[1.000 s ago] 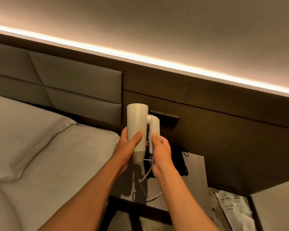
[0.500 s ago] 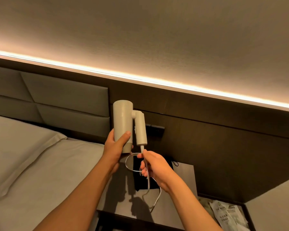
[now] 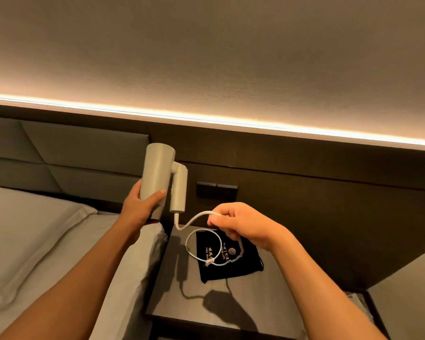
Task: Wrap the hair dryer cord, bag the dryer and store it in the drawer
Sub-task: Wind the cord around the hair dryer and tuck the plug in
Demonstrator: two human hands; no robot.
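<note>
A pale wall [image 3: 206, 45] fills the upper half of the room, with a warm light strip [image 3: 206, 119] running along the top of the dark panelling [image 3: 304, 180]. Down to the left is the bed [image 3: 35, 241] in grey sheets, backed by a padded headboard [image 3: 71, 153]. Beside the bed stands a dark nightstand [image 3: 231, 303], and on it lies a black bag [image 3: 231, 266] with gold lettering, flat and not yet in use.

Above the gap between bed and nightstand, the left hand [image 3: 138, 209] grips the dryer [image 3: 158, 175] round its barrel, fingers wrapped behind and thumb pressed across the front. The barrel stands upright with the folded handle hanging down alongside it on the right. On the panelling just behind sits a dark switch plate [image 3: 217, 191].

The white cord [image 3: 194, 219] leaves the bottom of the handle, dips, then rises to the right hand [image 3: 243, 224], which pinches it between thumb and curled fingers. Below that hand the cord hangs in a loose loop over the bag, held by a small tie [image 3: 209, 262] at its bottom.
</note>
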